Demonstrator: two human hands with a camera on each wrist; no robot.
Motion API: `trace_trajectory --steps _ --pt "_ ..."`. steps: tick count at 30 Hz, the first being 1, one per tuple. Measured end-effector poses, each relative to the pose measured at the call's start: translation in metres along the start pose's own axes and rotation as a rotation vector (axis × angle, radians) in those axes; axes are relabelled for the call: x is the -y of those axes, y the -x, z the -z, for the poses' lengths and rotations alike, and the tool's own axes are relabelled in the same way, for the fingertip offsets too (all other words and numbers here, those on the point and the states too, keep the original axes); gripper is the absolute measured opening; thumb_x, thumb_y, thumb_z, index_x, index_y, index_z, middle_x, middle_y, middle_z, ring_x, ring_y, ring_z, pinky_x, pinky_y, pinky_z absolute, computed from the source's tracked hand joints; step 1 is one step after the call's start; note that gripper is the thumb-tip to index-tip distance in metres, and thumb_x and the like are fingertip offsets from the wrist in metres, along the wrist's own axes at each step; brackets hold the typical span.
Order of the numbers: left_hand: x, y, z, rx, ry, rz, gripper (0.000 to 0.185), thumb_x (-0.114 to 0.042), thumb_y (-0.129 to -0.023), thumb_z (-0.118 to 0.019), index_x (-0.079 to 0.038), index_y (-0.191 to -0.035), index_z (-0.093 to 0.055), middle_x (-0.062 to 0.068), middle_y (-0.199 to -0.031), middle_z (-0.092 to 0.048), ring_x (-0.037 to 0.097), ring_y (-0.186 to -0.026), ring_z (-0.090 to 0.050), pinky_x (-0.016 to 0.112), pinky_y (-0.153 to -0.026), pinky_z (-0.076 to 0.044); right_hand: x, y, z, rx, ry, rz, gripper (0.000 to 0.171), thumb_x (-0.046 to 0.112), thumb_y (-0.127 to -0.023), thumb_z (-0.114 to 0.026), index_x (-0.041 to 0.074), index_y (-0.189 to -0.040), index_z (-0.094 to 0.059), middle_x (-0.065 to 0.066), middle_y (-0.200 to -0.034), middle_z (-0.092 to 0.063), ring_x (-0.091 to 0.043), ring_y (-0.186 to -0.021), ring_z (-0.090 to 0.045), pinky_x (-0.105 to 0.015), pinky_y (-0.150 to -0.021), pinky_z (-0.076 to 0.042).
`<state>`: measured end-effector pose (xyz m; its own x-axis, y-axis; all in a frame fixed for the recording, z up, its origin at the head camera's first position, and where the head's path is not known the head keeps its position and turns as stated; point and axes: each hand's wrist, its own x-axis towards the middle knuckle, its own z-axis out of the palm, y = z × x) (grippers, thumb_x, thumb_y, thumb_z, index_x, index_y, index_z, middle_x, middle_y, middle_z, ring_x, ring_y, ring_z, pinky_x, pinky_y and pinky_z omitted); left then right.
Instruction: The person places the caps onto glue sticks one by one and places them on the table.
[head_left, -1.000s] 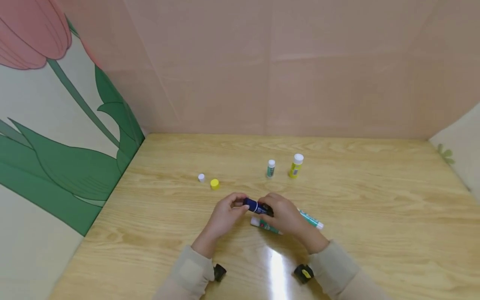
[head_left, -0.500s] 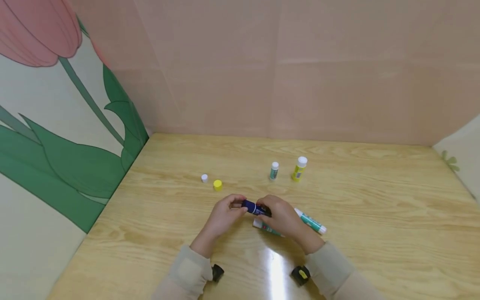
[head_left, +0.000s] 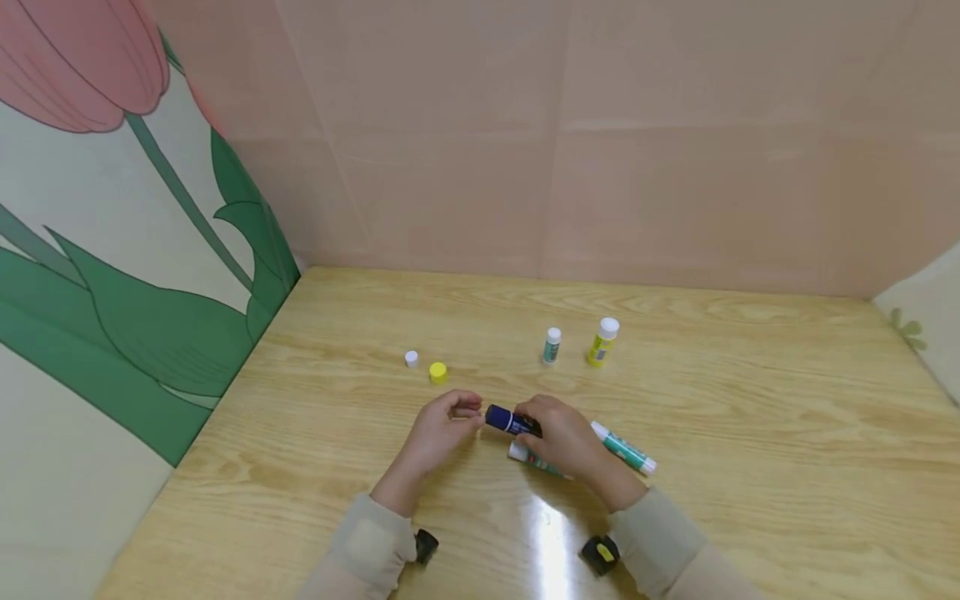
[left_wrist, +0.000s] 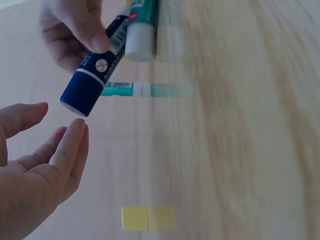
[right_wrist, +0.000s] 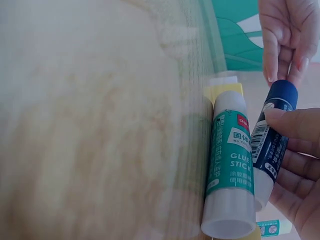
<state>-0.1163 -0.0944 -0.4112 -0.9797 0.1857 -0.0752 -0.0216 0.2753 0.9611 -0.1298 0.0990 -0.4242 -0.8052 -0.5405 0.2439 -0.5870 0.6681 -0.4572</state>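
Left forearm (head_left: 363, 546) and right forearm (head_left: 663, 542), both sleeved, extend forward and converge. Left hand (head_left: 438, 429): thumb (left_wrist: 25, 119) parted from slightly bent, relaxed fingers (left_wrist: 67, 150). Right hand (head_left: 566, 433): thumb and fingers curled in a grip. Hands are near each other, well ahead of both sleeves (head_left: 375, 533).
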Motion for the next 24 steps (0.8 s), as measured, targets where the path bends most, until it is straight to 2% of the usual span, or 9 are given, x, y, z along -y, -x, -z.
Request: trace_trajectory --steps 7,13,18,24 --pt "0.001 0.001 0.005 -0.001 -0.051 0.024 0.029 -0.007 -0.082 -0.057 0.004 -0.109 -0.052 0.014 -0.105 -0.054 0.022 -0.094 -0.052 0.029 -0.077 -0.046 0.001 -0.001 0.001 0.061 0.009 -0.052 0.026 0.013 -0.07 -0.07 0.005 -0.093 -0.062 0.001 -0.081 -0.057 -0.011 -0.071 -0.052 -0.027 -0.063 -0.045" --pt "0.001 0.003 0.008 -0.006 -0.035 0.055 0.029 -0.006 -0.081 -0.058 0.003 -0.109 -0.052 0.015 -0.105 -0.054 0.024 -0.094 -0.052 0.028 -0.075 -0.047 0.001 0.0 -0.001 0.095 0.036 -0.067 0.026 0.012 -0.069 -0.07 0.003 -0.092 -0.062 -0.001 -0.081 -0.057 -0.014 -0.072 -0.053 -0.029 -0.063 -0.046" --pt "0.008 0.0 0.01 -0.014 -0.044 0.032 0.029 -0.006 -0.081 -0.059 0.003 -0.108 -0.053 0.016 -0.105 -0.054 0.023 -0.093 -0.053 0.026 -0.073 -0.047 0.002 0.0 -0.002 0.115 0.039 -0.102 0.028 0.014 -0.069 -0.07 0.004 -0.093 -0.062 -0.001 -0.082 -0.057 -0.015 -0.073 -0.054 -0.03 -0.064 -0.047" --pt "0.008 -0.001 0.016 -0.038 -0.071 -0.012 0.03 -0.006 -0.08 -0.06 0.005 -0.107 -0.053 0.016 -0.104 -0.054 0.025 -0.093 -0.053 0.025 -0.073 -0.048 0.003 -0.002 -0.003 0.124 0.035 -0.137 0.029 0.015 -0.069 -0.071 0.004 -0.093 -0.062 -0.001 -0.084 -0.058 -0.016 -0.076 -0.055 -0.032 -0.066 -0.047"
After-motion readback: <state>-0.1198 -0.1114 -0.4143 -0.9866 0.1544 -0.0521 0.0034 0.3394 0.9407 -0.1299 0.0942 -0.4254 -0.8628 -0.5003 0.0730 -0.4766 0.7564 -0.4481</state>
